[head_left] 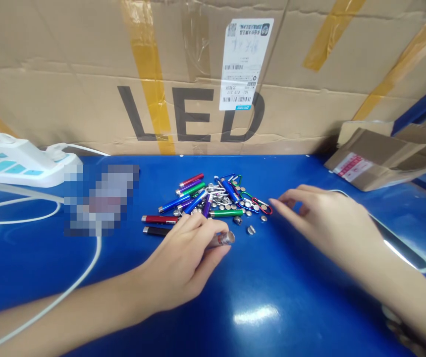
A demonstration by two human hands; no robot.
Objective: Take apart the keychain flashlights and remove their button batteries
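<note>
My left hand (194,253) is closed around a small silver flashlight tube (223,239), its round end poking out to the right between thumb and fingers. The rest of the tube is hidden by the hand. To the right of the pile hovers my right hand (320,218), fingers loosely bent, with nothing visible in them. Its fingertips are close to a red carabiner clip (262,206). Between the hands lie a green tube (228,213), blue tubes (230,190), a red tube (159,219) and a black tube (156,231). Several silver button cells (249,213) are scattered among them.
A large cardboard box (97,119) marked LED stands behind the blue table (198,322). At left are a white power strip (30,158), a blurred-out device (114,198) and a white cable (96,260). An opened small carton (376,158) and a dark phone-like slab (399,240) lie right.
</note>
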